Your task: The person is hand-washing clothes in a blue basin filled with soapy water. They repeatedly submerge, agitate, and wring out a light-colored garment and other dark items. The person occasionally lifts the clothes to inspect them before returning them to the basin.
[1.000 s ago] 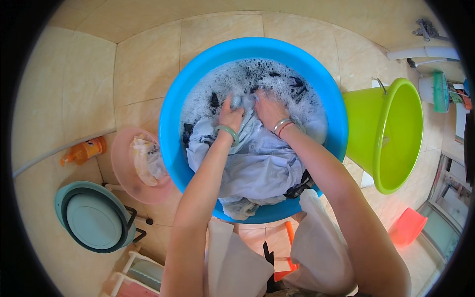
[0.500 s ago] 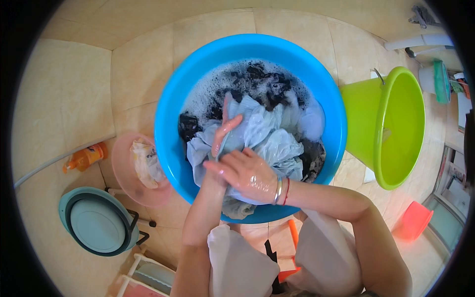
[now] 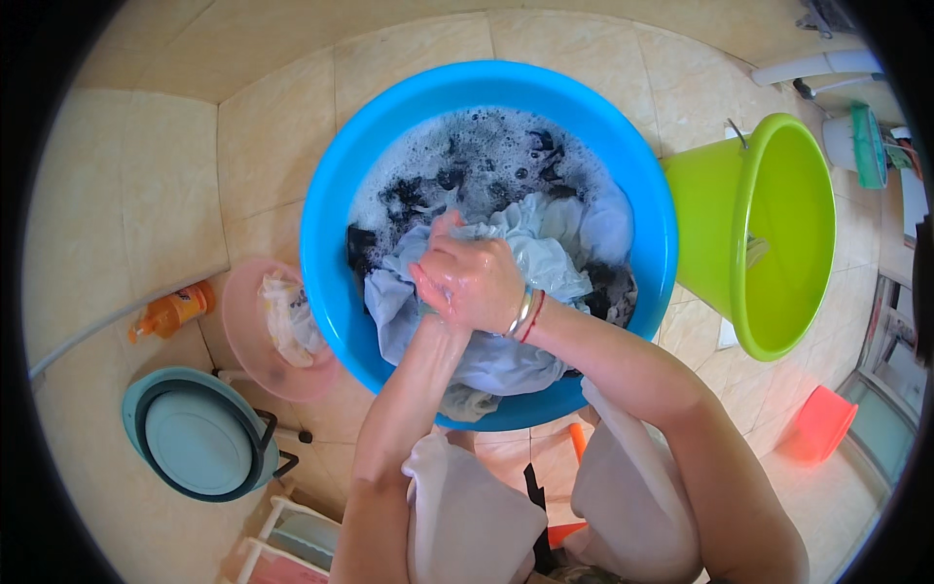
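A big blue basin (image 3: 326, 243) holds soapy water and wet laundry. Over a pale blue wet garment (image 3: 550, 263) in it, my two hands meet. My right hand (image 3: 482, 277), with bangles at the wrist, lies on top, its fingers curled in over my left hand. Little shows of my left hand (image 3: 447, 223) beneath it; its fingers are mostly hidden. Whether cloth is pinched between the hands cannot be seen. Dark laundry (image 3: 399, 200) floats under foam at the far side of the basin. A greyish cloth (image 3: 469, 401) lies at the near rim.
A lime-green bucket (image 3: 705, 234) lies tilted against the basin's right. To the left are a pink basin (image 3: 243, 336) holding white cloth, an orange bottle (image 3: 173, 311) and a grey-green folding basin (image 3: 195, 448). A coral-coloured tub (image 3: 820, 425) stands at the lower right.
My right hand has slid from my left wrist up over my left hand and curled its fingers. My left hand's outstretched fingers are now largely covered. More foam shows over the dark laundry.
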The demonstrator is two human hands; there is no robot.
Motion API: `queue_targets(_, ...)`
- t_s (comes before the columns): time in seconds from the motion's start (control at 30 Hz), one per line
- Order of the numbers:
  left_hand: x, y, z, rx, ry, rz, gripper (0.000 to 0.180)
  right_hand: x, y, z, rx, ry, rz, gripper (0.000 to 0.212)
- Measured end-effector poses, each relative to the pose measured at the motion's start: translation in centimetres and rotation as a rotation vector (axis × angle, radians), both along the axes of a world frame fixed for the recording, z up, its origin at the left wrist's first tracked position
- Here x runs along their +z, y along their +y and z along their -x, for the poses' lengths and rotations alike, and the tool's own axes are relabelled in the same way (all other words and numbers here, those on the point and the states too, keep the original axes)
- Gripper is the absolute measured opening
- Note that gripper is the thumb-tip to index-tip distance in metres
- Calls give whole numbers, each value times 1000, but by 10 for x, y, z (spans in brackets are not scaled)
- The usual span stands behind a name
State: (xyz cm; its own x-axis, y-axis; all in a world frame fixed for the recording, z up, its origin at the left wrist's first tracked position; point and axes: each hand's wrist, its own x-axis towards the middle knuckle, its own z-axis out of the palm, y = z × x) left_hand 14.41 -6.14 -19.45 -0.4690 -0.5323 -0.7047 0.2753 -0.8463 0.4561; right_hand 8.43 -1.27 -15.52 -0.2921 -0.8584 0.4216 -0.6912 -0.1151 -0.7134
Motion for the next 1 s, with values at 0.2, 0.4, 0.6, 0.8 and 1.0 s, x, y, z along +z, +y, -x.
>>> queue_targets(0.2,-32,-4,-5,35,208,-69,36,-14,-12,6,-51,45,-60,20)
queue_targets(0.4,-16,5,0,19,-139,10,30,-60,-19,61,-235,55,-319,20)
queue_targets(0.6,-23,-36,4,76,47,39,30,-97,-3,98,-308,-95,-352,31)
queue_targets(0.8,-75,-34,2,-20,-204,111,33,-122,-11,100,-130,-71,-905,30)
queue_targets(1.0,-32,-41,6,-123,59,41,49,-61,-1,50,-41,-131,-254,11)
